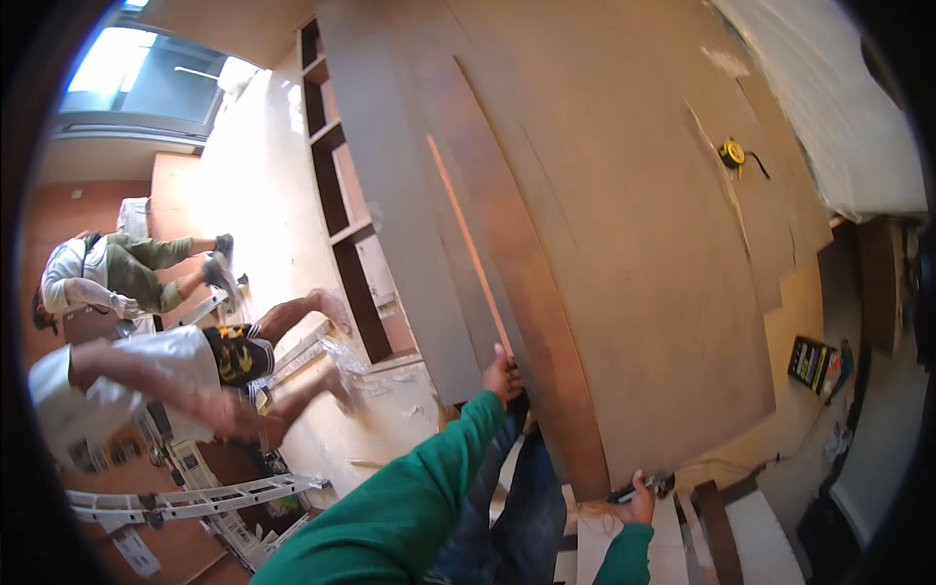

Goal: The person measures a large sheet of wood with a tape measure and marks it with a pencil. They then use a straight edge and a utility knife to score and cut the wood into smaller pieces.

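Observation:
My left hand (502,378), in a green sleeve, is closed at the near end of a long thin orange-brown strip (463,229). The strip lies lengthwise on a large brown sheet (663,283), beside a wider reddish-brown board (531,283). At the sheet's near edge, by the board's end, my right hand (639,502) grips a small dark hand tool (655,486) with a metallic part. Its exact kind is hard to make out. A yellow and black tape measure (732,153) rests on the sheet at the far right.
Two people, one in patterned shorts (239,353) and one in green trousers (146,268), are on the left. A ladder (205,502) lies low left. An open-compartment frame (346,195) borders the sheet. A black box (811,363) sits right; boards (717,526) lie below my right hand.

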Available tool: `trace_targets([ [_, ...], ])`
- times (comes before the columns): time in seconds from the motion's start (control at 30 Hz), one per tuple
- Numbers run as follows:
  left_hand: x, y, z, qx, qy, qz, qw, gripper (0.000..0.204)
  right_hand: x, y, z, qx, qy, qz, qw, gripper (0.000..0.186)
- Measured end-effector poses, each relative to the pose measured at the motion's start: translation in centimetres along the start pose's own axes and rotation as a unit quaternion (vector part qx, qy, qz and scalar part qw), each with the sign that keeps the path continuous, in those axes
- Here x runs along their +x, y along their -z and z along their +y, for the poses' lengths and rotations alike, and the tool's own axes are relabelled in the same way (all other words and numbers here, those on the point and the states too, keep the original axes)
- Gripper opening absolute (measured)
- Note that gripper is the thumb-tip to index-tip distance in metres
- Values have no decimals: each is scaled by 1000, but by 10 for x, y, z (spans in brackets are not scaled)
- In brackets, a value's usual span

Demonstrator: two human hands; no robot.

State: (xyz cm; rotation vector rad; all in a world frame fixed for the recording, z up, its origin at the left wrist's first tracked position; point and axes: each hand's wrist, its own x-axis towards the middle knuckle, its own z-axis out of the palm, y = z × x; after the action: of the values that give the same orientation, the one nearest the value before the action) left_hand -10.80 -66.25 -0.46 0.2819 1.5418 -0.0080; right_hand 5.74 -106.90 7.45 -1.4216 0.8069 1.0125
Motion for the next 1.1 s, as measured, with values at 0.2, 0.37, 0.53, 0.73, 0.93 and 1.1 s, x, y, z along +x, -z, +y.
trace_targets([
  [0.2, -1, 9, 5, -36, -33, 28, 998, 69, 5, -1, -10, -127, -5, 86, 988, 36],
  [0.37, -5, 5, 23, 65, 3, -24, 998, 95, -15, 14, 23, -80, 38, 214, 973, 34],
  [0.53, -7, 8, 17, 9, 36, -17, 999, 93, -45, 31, 71, 110, -132, 197, 965, 19],
  [0.73, 19, 31, 19, -45, -11, -11, 999, 69, -40, 15, 134, 261, -68, 87, 959, 44],
  [0.93, 4, -16, 29, -46, 26, 112, 992, 58, -29, 7, 158, 328, -135, 51, 934, 57],
  [1.1, 17, 5, 19, -61, 23, 81, 995, 63, -23, -18, 129, 246, -101, 52, 963, 64],
])
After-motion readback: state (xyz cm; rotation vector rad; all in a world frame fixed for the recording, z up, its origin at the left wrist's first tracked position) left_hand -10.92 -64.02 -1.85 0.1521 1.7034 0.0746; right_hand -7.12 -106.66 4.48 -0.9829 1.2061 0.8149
